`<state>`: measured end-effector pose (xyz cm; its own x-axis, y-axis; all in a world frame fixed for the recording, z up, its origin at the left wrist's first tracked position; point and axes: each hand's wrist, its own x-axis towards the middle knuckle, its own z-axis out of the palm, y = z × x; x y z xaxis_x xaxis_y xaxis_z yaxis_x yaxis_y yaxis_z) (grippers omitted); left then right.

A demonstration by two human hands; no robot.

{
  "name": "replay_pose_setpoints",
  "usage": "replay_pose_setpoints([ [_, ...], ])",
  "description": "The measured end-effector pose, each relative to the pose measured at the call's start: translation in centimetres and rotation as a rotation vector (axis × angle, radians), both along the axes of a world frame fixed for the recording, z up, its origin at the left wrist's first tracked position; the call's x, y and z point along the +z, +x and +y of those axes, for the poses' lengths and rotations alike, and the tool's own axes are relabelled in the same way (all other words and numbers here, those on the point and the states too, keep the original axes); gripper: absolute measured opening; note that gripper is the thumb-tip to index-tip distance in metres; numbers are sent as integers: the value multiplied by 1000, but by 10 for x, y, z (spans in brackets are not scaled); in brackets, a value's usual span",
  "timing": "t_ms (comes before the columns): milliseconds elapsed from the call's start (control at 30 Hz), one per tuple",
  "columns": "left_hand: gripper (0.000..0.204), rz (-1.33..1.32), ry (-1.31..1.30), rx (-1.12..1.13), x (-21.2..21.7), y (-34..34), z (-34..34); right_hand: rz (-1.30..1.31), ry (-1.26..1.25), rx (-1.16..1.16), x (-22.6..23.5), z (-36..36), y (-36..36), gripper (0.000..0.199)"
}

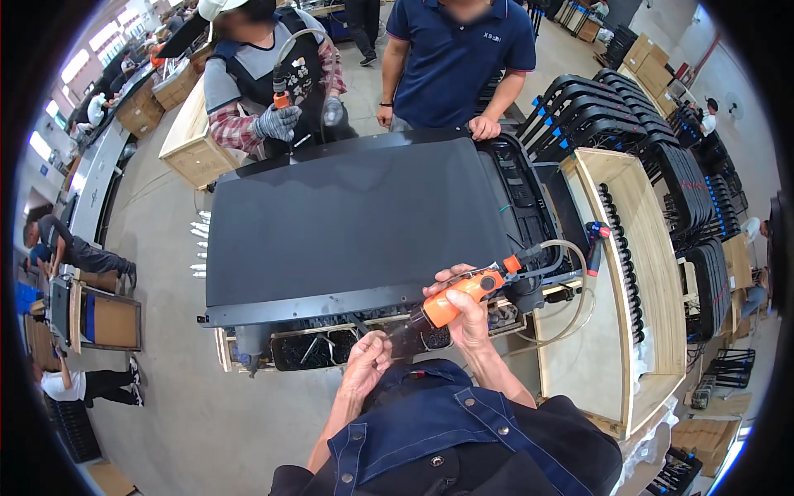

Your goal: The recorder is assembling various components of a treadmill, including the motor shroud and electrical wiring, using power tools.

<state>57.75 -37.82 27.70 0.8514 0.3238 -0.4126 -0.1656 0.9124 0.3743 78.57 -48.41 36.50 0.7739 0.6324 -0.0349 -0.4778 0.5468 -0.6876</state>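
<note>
My right hand (468, 318) is wrapped round an orange air screwdriver (447, 307), whose hose runs off at the upper right. The tool's dark front end slants down to the left, toward my left hand (369, 360). The fingers of that hand are pinched together close to the tool's tip, and what they hold is too small to make out. Both hands are at the near edge of a large black treadmill-like deck (356, 223) with a dark metal side rail (306, 310). Below that rail, a black bin (314, 349) holds small dark parts, perhaps screws.
Across the deck a gloved co-worker grips another orange-tipped screwdriver (282, 101); a second person rests a hand (485, 126) on it. On the right stands a wooden crate (571, 364) with a row of black round parts (620, 256). Black frames (579, 116) are stacked behind.
</note>
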Motion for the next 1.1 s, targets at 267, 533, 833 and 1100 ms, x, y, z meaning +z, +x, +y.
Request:
replay_pose_setpoints([
  [267, 21, 110, 180, -8, 10, 0, -2, 58, 9, -47, -3, -7, -6, 44],
  [533, 27, 185, 290, 3, 9, -22, -1, 113, -49, -108, -17, -1, -28, 48],
  [833, 22, 302, 397, -13, 7, -52, 64, -89, -84, -25, -6, 66, -78, 47],
  [1100, 28, -61, -399, 151, -14, -73, 137, -441, -80, 0, 9, 169, -147, 49],
])
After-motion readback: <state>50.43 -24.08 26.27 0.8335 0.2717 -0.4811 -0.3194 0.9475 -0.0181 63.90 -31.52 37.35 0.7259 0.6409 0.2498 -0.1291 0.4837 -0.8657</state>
